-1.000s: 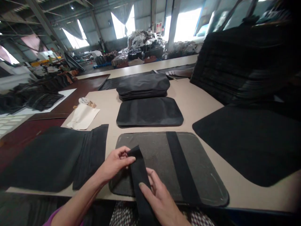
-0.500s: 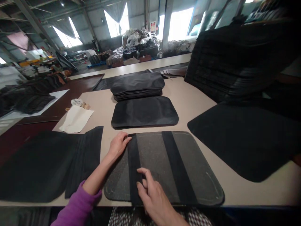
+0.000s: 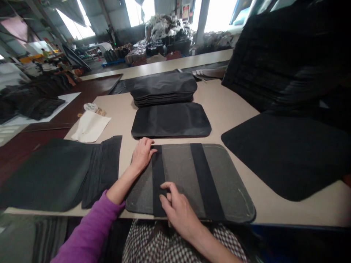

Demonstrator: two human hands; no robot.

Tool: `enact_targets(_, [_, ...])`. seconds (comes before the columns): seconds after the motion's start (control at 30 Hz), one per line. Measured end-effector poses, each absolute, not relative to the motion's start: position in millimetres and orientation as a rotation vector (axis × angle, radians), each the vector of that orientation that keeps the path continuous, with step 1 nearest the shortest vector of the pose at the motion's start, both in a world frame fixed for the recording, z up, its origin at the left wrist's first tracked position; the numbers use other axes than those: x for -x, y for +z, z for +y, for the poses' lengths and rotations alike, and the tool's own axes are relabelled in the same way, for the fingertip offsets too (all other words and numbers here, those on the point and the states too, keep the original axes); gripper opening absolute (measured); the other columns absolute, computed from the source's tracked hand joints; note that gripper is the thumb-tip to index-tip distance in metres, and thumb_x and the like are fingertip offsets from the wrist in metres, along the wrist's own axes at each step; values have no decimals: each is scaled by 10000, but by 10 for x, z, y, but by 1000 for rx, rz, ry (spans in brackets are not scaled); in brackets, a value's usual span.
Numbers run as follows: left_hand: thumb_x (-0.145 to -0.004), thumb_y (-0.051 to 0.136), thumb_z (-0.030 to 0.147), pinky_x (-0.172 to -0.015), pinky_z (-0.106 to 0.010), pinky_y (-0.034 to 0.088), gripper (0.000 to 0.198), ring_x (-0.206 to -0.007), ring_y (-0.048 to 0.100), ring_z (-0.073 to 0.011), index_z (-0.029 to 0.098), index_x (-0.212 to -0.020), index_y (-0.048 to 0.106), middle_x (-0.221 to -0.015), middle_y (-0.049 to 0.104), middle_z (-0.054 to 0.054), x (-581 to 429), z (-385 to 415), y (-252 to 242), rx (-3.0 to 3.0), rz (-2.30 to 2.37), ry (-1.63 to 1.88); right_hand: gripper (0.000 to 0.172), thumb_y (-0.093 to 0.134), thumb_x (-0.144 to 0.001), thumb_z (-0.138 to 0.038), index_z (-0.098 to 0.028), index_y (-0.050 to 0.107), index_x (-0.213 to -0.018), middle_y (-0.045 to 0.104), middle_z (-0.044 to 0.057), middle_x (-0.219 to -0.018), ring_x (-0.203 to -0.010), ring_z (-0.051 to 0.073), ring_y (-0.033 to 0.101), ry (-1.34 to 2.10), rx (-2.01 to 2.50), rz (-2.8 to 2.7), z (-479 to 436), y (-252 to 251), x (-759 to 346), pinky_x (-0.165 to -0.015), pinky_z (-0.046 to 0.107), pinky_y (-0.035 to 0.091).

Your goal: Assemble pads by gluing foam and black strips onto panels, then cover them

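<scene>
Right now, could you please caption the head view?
Left hand and right hand at a black strip on a grey panel.

Pale daylight pours through a window (image 3: pixel 78 27) between ten and eleven o'clock, partly covered by a grey drape (image 3: pixel 70 11), through another window (image 3: pixel 144 12) just past eleven, and through a wide, glaring one at one o'clock. Between them runs a dull grey panelled wall (image 3: pixel 111 11). A post (image 3: pixel 203 22) stands between twelve and one, near a red-and-white notice (image 3: pixel 185 12) at twelve. Pink cloth (image 3: pixel 15 28) hangs at ten. Grey floor (image 3: pixel 100 67) shows at ten, near a blue pallet (image 3: pixel 113 63). The tan table (image 3: pixel 211 91) spreads across the foreground; beyond it, a long cream surface (image 3: pixel 216 55) stretches from ten to one.
</scene>
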State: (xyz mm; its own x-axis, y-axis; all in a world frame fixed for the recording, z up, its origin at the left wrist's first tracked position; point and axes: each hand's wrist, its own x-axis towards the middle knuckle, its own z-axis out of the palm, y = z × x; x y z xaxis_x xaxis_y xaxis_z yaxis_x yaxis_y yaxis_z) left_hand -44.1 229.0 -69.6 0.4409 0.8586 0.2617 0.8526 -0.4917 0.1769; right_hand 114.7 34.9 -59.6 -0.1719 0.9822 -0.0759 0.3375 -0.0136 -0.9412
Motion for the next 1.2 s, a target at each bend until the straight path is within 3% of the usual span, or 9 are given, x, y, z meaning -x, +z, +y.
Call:
enact_targets(0.13, [-1015, 492, 250, -979, -402, 400, 233, -1184, 524, -251, 253, -1164, 670, -1193, 672, -79, 480, 2216, -711, -2742, 1377, 357, 165, 418, -1001, -333, -215, 451, -1112, 429, -123, -542, -417, 140, 527, 1360, 1371, -1508, 341, -573, -1160, -519, 241, 374])
enact_targets(0.33, [-1061, 372, 399, -1040, -440, 344, 419, -1259, 495, -266, 220, -1375, 585, -1399, 628, -80, 676, 2045, -765, -2852, 1260, 378, 145, 457, -996, -364, -234, 420, -1050, 478, -136, -497, -396, 154, 585, 1465, 1360, -1472, 319, -564, -1067, -492, 225, 416])
enact_targets(0.67, [-1055, 383, 412, -1045, -459, 335, 436, -1296, 480, -281, 235, -1405, 575, -1448, 599, -80, 708, 1985, -811, -2818, 1280, 434, 87, 425, -995, -288, -217, 456, -1033, 566, -62, -562, -414, 160, 572, 1230, 1489, -1687, 282, -643, -885, -471, 238, 378])
enact_targets(0.9, [-1053, 387, 434, -1079, -450, 307, 435, -1314, 470, -267, 244, -1388, 590, -1438, 609, -64, 739, 1993, -816, -2788, 1291, 454, 105, 425, -1042, -340, -239, 439, -1019, 523, -106, -538, -426, 148, 596, 1346, 1328, -1527, 271, -605, -825, -498, 212, 424])
enact_targets(1.1, [-1048, 406, 422, -1093, -483, 289, 420, -1353, 448, -290, 253, -1384, 593, -1446, 600, -76, 768, 1999, -806, -2827, 1263, 441, 44, 503, -1041, -213, -203, 544, -1053, 692, 55, -745, -678, 244, 701, 761, 1724, -2227, 252, -599, -806, -567, 265, 342])
enact_targets(1.2, [-1041, 434, 406, -1109, -499, 284, 401, -1366, 438, -289, 253, -1372, 601, -1434, 606, -86, 759, 2009, -805, -2797, 1250, 462, 110, 486, -1066, -265, -211, 582, -1077, 702, 82, -721, -630, 264, 685, 545, 1783, -2438, 202, -532, -809, -546, 285, 284])
